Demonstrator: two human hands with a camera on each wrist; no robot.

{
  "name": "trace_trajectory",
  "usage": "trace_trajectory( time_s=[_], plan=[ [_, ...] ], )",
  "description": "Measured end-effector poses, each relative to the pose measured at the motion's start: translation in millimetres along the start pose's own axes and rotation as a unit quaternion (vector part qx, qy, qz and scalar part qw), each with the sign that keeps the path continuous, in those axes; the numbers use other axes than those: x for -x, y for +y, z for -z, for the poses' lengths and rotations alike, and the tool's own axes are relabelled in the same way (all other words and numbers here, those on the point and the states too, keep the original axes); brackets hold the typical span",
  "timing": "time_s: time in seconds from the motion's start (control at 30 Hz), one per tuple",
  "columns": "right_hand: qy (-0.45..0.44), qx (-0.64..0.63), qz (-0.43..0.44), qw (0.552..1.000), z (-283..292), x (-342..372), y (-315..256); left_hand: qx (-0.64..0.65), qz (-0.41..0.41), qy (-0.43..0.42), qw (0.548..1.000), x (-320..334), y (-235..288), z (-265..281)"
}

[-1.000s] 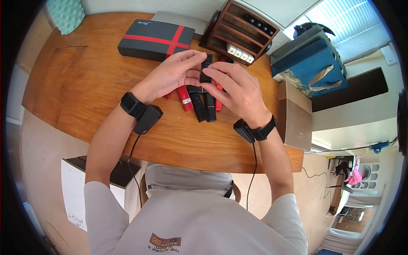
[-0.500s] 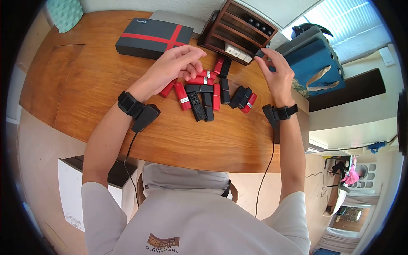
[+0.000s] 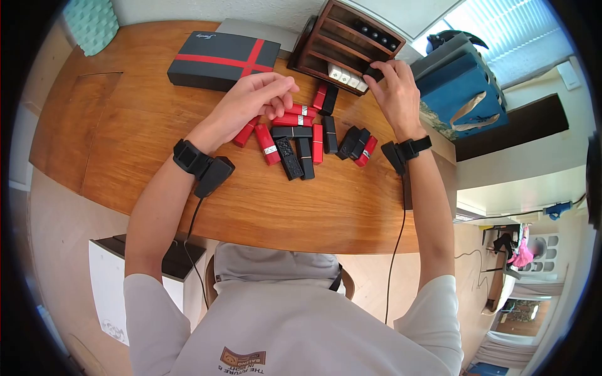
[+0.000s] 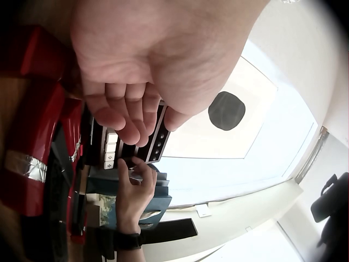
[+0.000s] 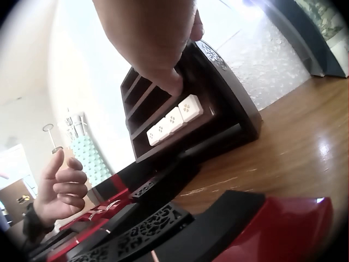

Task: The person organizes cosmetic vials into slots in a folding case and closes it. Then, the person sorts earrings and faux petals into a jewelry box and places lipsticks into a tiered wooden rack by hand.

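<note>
My right hand (image 3: 398, 94) is at the right end of a small dark wooden display rack (image 3: 342, 53), pinching a black lipstick tube (image 3: 374, 73) at a shelf opening. Most of that tube is hidden behind the fingers in the right wrist view. Just right of a row of white square-ended pieces (image 5: 173, 120) on the lowest shelf, the thumb reaches in. Small black round ends (image 3: 376, 36) fill part of the top shelf. Over the lipsticks, my left hand (image 3: 254, 100) hovers with fingers loosely curled, holding nothing. Beneath it lie red lipsticks (image 3: 268, 145) and a carved black lipstick (image 3: 289, 158).
A black gift box (image 3: 219, 59) with a red ribbon stands at the back left. Right of the rack are a blue paper bag (image 3: 467, 94) and a cardboard box (image 3: 446, 164). More red and black lipsticks (image 3: 367, 151) lie on the wooden table (image 3: 282, 213).
My right hand has carried the black lipstick tube from beside the left hand to the rack's right end. The left hand has let go of it and stays over the lipsticks.
</note>
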State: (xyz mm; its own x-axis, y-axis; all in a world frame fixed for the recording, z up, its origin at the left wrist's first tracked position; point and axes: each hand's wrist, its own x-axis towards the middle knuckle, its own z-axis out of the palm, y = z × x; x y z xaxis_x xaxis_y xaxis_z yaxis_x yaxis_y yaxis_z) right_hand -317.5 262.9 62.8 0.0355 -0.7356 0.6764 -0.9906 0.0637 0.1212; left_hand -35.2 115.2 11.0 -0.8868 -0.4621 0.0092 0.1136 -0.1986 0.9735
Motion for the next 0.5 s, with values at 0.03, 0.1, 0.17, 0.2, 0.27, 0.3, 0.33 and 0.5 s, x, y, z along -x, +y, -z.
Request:
trace_trajectory(
  time_s=[0.03,0.1,0.17,0.2,0.27,0.3,0.33,0.5],
  plan=[
    [0.004,-0.002,0.009,1.0,1,-1,-2,-0.005,0.003,0.006,1.0,1,1,-1],
    [-0.025,0.003,0.024,0.999,1,-2,-6,-0.007,0.002,0.009,1.0,0,0,0],
    [-0.053,0.007,0.039,0.998,0,-2,-5,-0.012,0.0,0.01,1.0,0,0,1],
    [-0.061,0.015,0.038,0.997,-2,-2,-3,-0.011,-0.001,0.01,1.0,0,-1,1],
    [-0.07,0.022,0.037,0.997,-1,-2,-5,-0.01,0.0,0.011,1.0,0,-1,2],
    [-0.066,-0.003,0.034,0.997,1,-3,-9,-0.009,-0.002,0.01,1.0,-1,-2,3],
    [-0.063,-0.029,0.031,0.997,3,-4,-13,-0.008,-0.004,0.01,1.0,-1,-2,3],
    [-0.162,-0.157,0.095,0.97,8,6,-28,-0.01,-0.023,0.022,0.999,-1,-1,5]
  ],
)
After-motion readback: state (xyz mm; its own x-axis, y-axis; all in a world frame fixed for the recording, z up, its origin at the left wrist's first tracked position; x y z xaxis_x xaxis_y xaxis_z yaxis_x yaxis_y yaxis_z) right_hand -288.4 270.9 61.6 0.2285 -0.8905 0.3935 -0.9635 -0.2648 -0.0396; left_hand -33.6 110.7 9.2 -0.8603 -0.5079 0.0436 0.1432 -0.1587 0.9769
